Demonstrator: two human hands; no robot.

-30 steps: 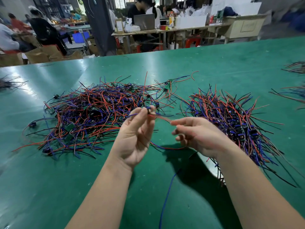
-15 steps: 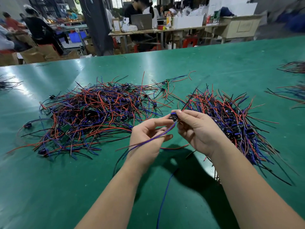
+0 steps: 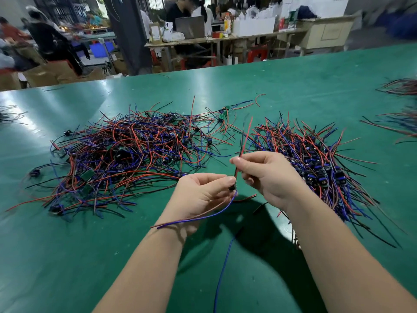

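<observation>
Your left hand point(image 3: 200, 195) pinches a small black component point(image 3: 232, 188) between thumb and fingertips, just above the green counter point(image 3: 293, 86) and between the two heaps. Your right hand point(image 3: 268, 175) pinches the red and black leads point(image 3: 246, 136) that rise from the component, gripping them a little above it, with their free ends pointing up and away. The blue and red leads point(image 3: 203, 219) trail from the component's other side across your left wrist. The tangled pile point(image 3: 126, 159) lies to your left and the aligned bundle point(image 3: 320, 172) to your right, its components side by side. The step in hand appears to be drawing the leads straight before the piece joins the bundle. Several faults could follow from here. A hard pull with the right hand against so small a pinch may slip the component from your fingertips or strain the joints where the leads enter it. The trailing leads may catch on your wrist or on the stray blue wire point(image 3: 222, 274) lying below your hands. Setting the piece down askew would cross its leads over those already aligned, and a careless sweep toward the pile could snag fresh wires.
</observation>
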